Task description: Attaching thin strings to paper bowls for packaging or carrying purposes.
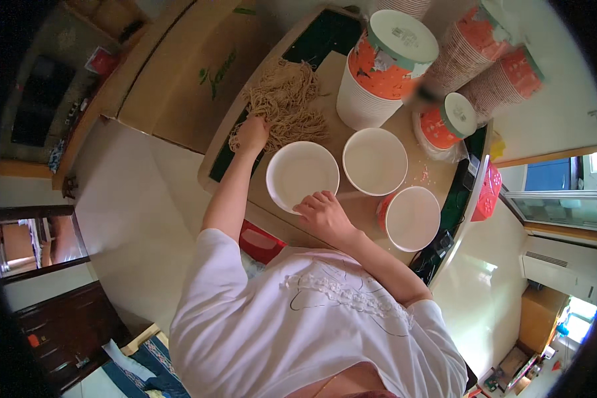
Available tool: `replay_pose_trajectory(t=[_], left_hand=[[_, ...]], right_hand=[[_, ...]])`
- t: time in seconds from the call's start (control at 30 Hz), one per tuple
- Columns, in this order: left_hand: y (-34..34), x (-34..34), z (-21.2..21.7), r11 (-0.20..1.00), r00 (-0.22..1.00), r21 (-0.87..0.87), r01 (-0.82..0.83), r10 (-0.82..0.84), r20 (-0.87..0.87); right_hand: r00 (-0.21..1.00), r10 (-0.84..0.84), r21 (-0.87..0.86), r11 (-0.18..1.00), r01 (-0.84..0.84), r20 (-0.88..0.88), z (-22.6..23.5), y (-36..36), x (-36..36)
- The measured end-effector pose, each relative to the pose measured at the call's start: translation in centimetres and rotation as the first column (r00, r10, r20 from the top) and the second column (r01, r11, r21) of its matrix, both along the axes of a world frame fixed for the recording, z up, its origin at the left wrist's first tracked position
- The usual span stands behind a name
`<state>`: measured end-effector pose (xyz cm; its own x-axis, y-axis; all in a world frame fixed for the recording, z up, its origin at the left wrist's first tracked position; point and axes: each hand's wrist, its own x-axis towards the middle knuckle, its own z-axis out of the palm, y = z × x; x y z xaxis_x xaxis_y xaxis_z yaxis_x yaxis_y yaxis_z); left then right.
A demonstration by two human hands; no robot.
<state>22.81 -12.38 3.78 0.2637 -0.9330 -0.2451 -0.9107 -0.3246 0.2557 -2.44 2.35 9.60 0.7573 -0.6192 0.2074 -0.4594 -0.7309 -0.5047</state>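
Note:
A loose pile of tan stringy strands [288, 99] lies on the left side of the table. My left hand [252, 134] is at the pile's near left edge, its curled fingers closed on some strands and partly hidden by them. Just right of it stands an open white paper tub [302, 174], upright with its mouth up. My right hand [325, 215] bends its fingers over this tub's near right rim. Two more open paper tubs stand to the right: a middle one [375, 162] and a nearer one [412, 219] with an orange outside.
A tall upturned stack of orange and white paper tubs [385, 73] stands behind, with more wrapped stacks [467, 53] and a short stack [448, 123] at the right. Small pinkish bits [424, 176] lie on the table. A large cardboard box [192, 73] stands at the left.

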Motion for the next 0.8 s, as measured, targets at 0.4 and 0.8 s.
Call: replay_pose_trajectory(t=[0.4, 0.8], left_hand=[[-0.6, 1.7, 7.4, 0.9, 0.317, -0.19, -0.393, -0.062, -0.947], [7.6, -12.5, 25.5, 0.7, 0.422, -0.675, 0.233, -0.698, -0.578]], right_hand=[[0.809, -0.562, 0.252, 0.819, 0.515, 0.175, 4.4, 2.3, -13.5], [0.485, -0.688, 0.794, 0.607, -0.021, 0.539, 11.0, -0.1, -6.9]])
